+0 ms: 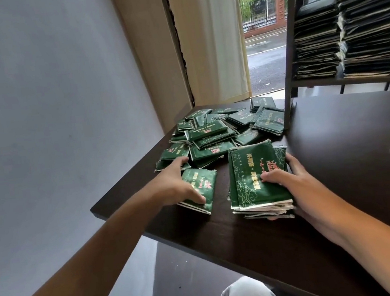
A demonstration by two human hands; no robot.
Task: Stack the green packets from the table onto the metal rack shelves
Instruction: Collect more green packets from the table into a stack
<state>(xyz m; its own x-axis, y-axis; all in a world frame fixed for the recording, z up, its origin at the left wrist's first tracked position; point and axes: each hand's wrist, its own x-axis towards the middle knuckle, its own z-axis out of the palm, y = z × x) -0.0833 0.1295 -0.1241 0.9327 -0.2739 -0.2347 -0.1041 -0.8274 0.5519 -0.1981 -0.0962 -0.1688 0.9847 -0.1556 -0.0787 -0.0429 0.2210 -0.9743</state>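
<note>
Tall stacks [346, 30] are already shelved on the rack [285, 45]. Beside it, a pile [209, 131] remains on the table [349, 153]. A bundle [258, 179] is gripped by the right hand [289, 180]; a packet [200, 189] is clasped by the left hand [175, 184].

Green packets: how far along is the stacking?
Partly done. Two tall stacks already sit on the metal rack. In hand: the right hand grips a gathered stack on the table; the left hand holds a smaller bundle. Left: the loose pile behind them.
</note>
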